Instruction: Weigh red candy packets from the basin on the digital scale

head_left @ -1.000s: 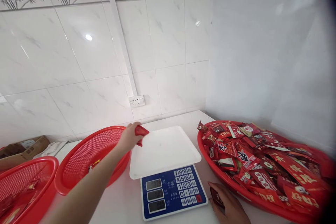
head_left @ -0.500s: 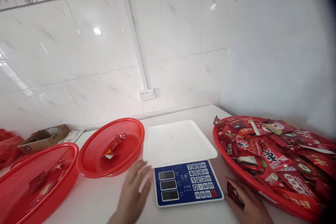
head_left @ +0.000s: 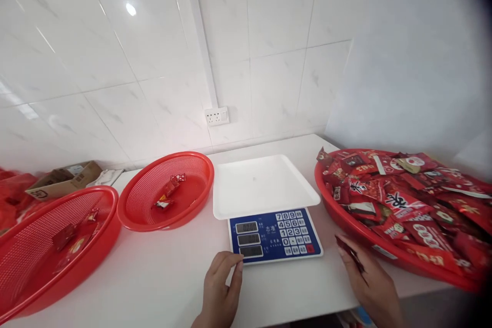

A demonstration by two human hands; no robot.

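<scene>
"Which way does the dark red packet (head_left: 350,251) point?"
"Its long axis slants, the far end aimed up-left toward the scale (head_left: 272,229). The right hand (head_left: 369,278) is closed around it, between the scale and the heaped basket (head_left: 378,244), above the counter (head_left: 165,271)."
"And the left hand (head_left: 221,286)?"
"Loosely curled, thumb and index tips close together by the scale's near-left corner. Half a second ago it was spread wider, off the scale's left side."
"Gripping the edge?"
"Can't tell."
"Anything hidden?"
"The packet's near end, behind the fingers. The display figures are faint, and the heaped basket's right end fades into the dark corner."
</scene>
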